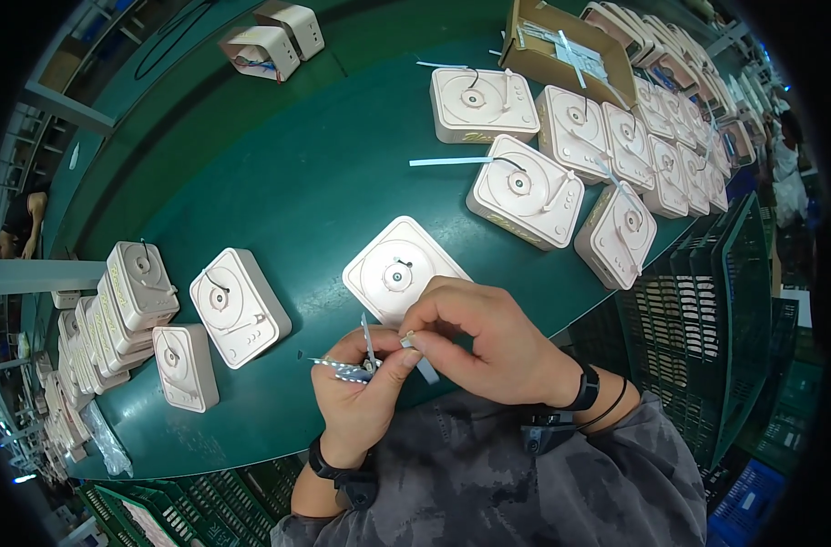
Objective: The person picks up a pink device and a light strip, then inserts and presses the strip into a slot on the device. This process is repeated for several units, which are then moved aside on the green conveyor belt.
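Observation:
My left hand point(356, 392) is closed round a small bunch of thin, flat, pale strips point(347, 370), some with a dotted pattern. My right hand point(497, 351) meets its thumb and fingertips, pinching the end of a whitish strip point(426, 370) whose lower part hangs below my fingers. The exact detail at the pinch is too small to make out. Just beyond both hands, a cream record-player-shaped casing point(379, 260) lies flat, with a round disc and a short dark wire at its centre. My right hand covers its near right corner.
Similar casings point(525, 191) stand in rows at right, several with pale strips attached. More casings point(238, 310) stand and stack at left. A cardboard box point(570, 55) of strips sits far right. Green crates point(689, 319) flank the green table point(315, 173). Another person's arm point(35, 219) shows far left.

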A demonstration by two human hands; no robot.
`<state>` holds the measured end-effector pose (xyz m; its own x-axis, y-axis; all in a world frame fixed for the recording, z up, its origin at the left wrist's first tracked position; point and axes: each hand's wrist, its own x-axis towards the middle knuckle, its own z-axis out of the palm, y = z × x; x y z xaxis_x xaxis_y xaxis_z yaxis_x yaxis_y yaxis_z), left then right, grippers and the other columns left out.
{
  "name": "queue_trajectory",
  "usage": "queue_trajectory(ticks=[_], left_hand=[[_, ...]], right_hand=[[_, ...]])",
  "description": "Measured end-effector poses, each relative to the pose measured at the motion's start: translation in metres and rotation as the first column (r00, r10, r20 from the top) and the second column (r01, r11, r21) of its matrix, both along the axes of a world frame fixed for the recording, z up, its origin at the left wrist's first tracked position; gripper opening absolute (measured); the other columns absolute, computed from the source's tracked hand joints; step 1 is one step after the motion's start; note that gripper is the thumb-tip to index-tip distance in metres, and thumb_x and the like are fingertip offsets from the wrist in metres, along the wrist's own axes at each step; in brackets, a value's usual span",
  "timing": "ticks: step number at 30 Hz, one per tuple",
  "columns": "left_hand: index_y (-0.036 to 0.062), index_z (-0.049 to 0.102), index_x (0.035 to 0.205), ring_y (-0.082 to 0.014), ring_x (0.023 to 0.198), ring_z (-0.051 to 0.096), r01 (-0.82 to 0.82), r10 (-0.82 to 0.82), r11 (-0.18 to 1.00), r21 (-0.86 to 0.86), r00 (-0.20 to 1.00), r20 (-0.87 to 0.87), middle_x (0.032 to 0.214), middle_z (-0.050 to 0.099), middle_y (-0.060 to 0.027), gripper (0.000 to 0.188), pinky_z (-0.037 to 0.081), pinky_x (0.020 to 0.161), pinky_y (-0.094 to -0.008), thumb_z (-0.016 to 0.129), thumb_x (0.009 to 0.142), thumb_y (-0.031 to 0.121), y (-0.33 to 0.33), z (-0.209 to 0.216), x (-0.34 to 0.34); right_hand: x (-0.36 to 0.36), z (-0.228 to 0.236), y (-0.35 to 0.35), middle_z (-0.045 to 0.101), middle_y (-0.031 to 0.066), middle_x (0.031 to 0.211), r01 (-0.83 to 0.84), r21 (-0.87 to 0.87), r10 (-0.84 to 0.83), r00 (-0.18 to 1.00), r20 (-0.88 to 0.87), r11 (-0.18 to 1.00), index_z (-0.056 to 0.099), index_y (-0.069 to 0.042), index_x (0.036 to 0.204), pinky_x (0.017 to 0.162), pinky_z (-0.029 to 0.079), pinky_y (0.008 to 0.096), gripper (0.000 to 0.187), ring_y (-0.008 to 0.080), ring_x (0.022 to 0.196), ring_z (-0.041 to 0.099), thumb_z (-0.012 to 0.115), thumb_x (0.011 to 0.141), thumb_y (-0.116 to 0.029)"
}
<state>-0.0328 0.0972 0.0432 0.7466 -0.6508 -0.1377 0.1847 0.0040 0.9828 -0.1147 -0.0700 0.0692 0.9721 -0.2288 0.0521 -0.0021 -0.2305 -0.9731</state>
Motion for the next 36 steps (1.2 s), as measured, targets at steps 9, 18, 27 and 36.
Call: queue_trajectory(ticks=[9,18,27,36], left_hand=[[-0.0015,0.068,0.093,-0.0089,0.072,0.056,0.030,-0.040,0.996,0.083,0.991,0.131,0.089,0.068,-0.0048,0.012,0.044,0.064,-0.0221,0.077,0.087,0.003,0.001,0.001,0.002],[0.0021,0.062,0.095,-0.0119,0.065,0.056,-0.116,0.128,0.991,-0.064,0.716,0.686,0.086,0.064,-0.0063,0.009,0.043,0.057,-0.0231,0.069,0.093,0.008,-0.002,0.007,-0.006],[0.0039,0.052,0.111,-0.0142,0.067,0.059,-0.197,0.131,0.939,-0.280,0.963,-0.237,0.087,0.065,-0.0118,0.015,0.048,0.057,-0.0248,0.052,0.105,0.018,0.007,0.000,0.015],[0.0070,0.054,0.110,-0.0089,0.059,0.049,-0.172,0.117,0.983,-0.069,0.865,-0.489,0.079,0.052,-0.0008,0.017,0.039,0.051,-0.0223,0.052,0.106,0.024,-0.017,0.022,-0.001]], right_hand=[[-0.004,-0.008,0.006,0.062,0.0094,0.089,0.050,-0.085,-0.047,0.998,0.038,0.995,0.059,0.000,0.096,0.066,0.048,0.0310,0.009,0.0201,0.074,0.061,0.063,0.090,0.003],[0.000,-0.013,0.010,0.059,0.0077,0.086,0.185,-0.083,-0.181,0.982,0.055,0.979,0.056,0.000,0.097,0.065,0.048,0.0273,0.005,0.0146,0.071,0.058,0.059,0.094,0.002],[0.000,0.006,-0.017,0.058,0.0026,0.091,0.262,0.103,-0.256,0.964,-0.070,0.960,0.058,-0.001,0.100,0.068,0.047,0.0233,0.005,0.0088,0.075,0.055,0.054,0.099,-0.005],[0.021,0.007,0.007,0.064,0.0062,0.103,0.086,0.078,-0.083,0.996,-0.038,0.993,0.064,0.003,0.097,0.081,0.049,0.0256,0.006,0.0117,0.090,0.061,0.060,0.096,-0.002]])
